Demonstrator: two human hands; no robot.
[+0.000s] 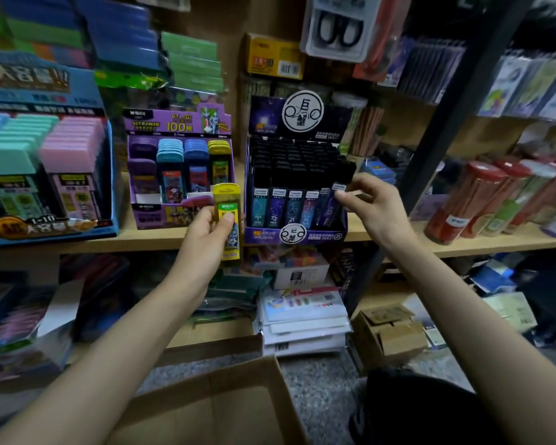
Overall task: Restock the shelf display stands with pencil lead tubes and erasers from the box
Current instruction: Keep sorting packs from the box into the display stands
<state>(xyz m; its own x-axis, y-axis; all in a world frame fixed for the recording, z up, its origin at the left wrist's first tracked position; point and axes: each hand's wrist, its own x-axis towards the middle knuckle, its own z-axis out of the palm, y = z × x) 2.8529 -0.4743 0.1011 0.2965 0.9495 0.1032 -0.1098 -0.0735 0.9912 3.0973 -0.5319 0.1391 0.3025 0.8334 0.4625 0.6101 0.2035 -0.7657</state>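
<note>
My left hand [207,234] grips a yellow pencil lead tube [228,216] upright, just in front of the purple display stand [148,216] that holds purple, blue and yellow tubes. My right hand [366,200] pinches the top of a dark lead tube [331,205] at the right end of the front row in the dark constellation display stand [297,234]. That stand is packed with black-capped tubes. The open cardboard box [235,403] lies below my arms on the floor.
A blue stand of pastel erasers [45,175] sits at the left of the wooden shelf [148,242]. Red-capped pencil canisters [469,200] stand at the right, past a black upright post [437,139]. Stacked packets and a small carton [389,335] fill the lower shelf.
</note>
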